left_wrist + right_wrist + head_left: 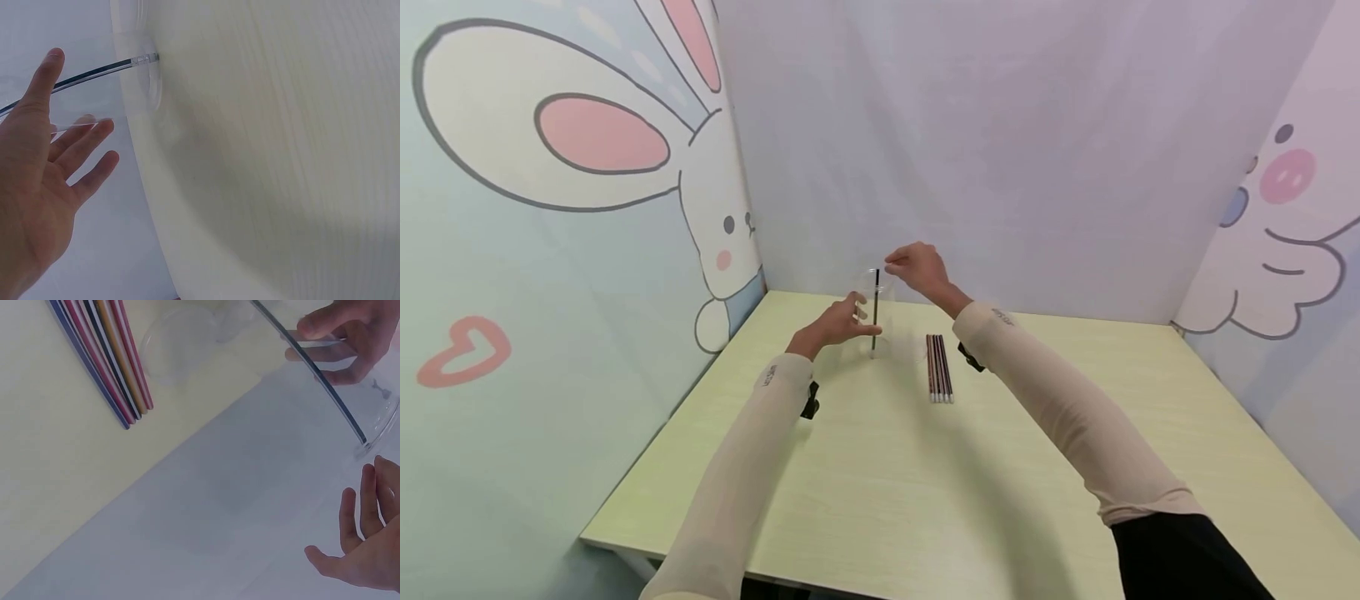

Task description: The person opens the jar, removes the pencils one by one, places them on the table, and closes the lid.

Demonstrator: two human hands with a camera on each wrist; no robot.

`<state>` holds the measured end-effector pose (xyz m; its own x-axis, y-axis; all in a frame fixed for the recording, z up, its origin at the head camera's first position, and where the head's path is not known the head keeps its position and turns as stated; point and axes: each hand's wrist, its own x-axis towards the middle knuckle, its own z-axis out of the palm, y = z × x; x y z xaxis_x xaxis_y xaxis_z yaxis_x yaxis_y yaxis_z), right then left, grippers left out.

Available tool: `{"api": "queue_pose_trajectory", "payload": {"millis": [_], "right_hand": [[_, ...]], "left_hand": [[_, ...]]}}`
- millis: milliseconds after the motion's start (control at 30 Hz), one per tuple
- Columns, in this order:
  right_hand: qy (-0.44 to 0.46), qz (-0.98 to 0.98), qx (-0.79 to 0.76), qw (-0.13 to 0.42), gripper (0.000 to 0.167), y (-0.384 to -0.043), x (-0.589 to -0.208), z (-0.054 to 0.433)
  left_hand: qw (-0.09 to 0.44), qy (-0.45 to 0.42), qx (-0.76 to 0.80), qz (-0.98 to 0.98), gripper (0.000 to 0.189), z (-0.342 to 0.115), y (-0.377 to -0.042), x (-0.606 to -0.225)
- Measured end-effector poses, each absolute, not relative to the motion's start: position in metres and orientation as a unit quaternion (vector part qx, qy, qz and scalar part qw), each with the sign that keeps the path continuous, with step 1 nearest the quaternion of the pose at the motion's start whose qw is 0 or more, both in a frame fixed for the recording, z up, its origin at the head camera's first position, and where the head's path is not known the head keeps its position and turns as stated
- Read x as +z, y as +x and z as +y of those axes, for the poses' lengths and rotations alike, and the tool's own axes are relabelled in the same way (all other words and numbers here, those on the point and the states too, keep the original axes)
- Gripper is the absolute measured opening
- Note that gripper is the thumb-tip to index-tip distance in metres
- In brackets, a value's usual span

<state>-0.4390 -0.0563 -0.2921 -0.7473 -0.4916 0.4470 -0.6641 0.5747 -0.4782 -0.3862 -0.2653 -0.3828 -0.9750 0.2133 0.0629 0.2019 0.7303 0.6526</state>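
Note:
A tall clear cylindrical container (887, 315) stands upright near the back of the table. Inside it a single dark pencil (876, 308) leans almost upright, its silvery end (144, 60) down at the base. My left hand (838, 323) holds the container from the left, thumb on the near side and fingers round behind. Just past the rim, my right hand (919, 265) hovers with its fingers loosely bent and nothing between them. The right wrist view shows those fingertips (369, 470) close by the pencil's upper end.
Several striped pencils (939, 368) lie side by side on the pale wooden table (850, 467), right of the container. A round clear piece (178, 344) lies between them and the container. A pale curtain (1000, 150) hangs behind the table's back edge.

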Motion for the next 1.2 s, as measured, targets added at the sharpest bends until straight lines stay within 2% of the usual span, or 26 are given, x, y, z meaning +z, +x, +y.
{"api": "queue_pose_trajectory", "payload": {"millis": [667, 967, 1200], "right_hand": [[0.325, -0.895, 0.279, 0.123, 0.023, -0.432, -0.297, -0.071], [0.322, -0.885, 0.321, 0.105, 0.011, -0.43, -0.301, -0.073], [0.332, -0.879, 0.325, 0.103, 0.018, -0.429, -0.304, -0.074]], "left_hand": [[0.009, 0.107, 0.344, 0.933, 0.08, -0.26, -0.389, -0.383], [0.011, 0.104, 0.344, 0.933, 0.082, -0.262, -0.388, -0.382], [0.014, 0.105, 0.345, 0.933, 0.084, -0.264, -0.385, -0.382]]}}
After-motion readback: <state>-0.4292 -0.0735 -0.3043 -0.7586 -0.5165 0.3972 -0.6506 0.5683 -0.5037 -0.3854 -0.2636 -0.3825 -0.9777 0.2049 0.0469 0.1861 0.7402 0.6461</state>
